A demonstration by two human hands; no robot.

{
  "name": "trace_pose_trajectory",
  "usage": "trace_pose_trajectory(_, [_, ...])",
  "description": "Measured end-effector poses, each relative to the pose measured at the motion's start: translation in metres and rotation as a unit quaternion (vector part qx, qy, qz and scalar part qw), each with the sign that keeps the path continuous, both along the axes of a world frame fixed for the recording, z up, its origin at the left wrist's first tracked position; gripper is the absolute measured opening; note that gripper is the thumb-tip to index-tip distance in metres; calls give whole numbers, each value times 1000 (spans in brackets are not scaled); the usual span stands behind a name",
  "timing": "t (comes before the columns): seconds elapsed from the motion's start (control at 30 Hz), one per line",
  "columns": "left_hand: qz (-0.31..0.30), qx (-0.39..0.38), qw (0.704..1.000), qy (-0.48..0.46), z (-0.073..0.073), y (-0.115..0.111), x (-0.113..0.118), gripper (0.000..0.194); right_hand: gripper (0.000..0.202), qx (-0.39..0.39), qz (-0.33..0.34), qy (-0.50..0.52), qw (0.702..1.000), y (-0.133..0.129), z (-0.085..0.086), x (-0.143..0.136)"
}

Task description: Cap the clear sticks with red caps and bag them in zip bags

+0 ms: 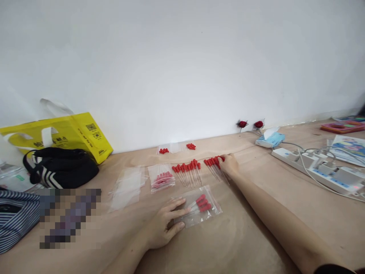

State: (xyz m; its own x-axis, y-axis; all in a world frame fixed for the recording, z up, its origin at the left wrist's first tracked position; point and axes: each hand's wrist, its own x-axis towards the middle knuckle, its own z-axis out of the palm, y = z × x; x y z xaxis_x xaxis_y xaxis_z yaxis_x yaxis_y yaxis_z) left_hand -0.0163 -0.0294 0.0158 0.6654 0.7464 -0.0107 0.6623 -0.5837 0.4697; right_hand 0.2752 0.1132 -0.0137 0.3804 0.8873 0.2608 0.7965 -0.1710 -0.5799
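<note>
My left hand (168,222) lies with its fingers spread over the left end of a clear zip bag (215,216). Inside that bag are several glass droppers (203,203) with red rubber bulbs. Farther right, my right hand (229,164) is closed at the bulb end of a dropper (219,159) in the right-hand row; its fingertips partly cover the bulb. Left of this row is another group of droppers (188,171), bulbs toward the wall. A filled zip bag (161,177) lies beside them, and flat clear bags (127,188) lie farther left.
Two small bags of red bulbs (164,151) lie by the wall. At left are a yellow tote (94,139), a black pouch (64,167) and striped cloth (17,219). A blue tissue pack (270,139) and a power strip (316,167) with cables stand right.
</note>
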Motion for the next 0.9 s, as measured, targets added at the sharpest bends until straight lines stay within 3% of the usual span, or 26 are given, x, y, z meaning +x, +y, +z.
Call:
trace_pose_trajectory(0.33, [7, -10, 1000, 11, 2, -1, 1, 41, 28, 49, -12, 90, 995, -1, 5, -5])
trace_pose_trajectory(0.5, [3, -4, 1000, 0, 0, 0, -1, 40, 37, 107, 48, 145, 983, -14, 17, 0])
trace_pose_trajectory(0.63, [-4, -2, 1000, -1, 1, 0, -1, 42, 44, 182, 132, 246, 943, -43, 7, 4])
trace_pose_trajectory(0.77, [9, -4, 1000, 3, 3, -1, 0, 51, 40, 131, 164, 386, 898, -68, -12, -1])
trace_pose_trajectory(0.9, [11, 2, 1000, -2, 2, 0, 0, 48, 38, 125, 152, 476, 857, -75, -16, -11])
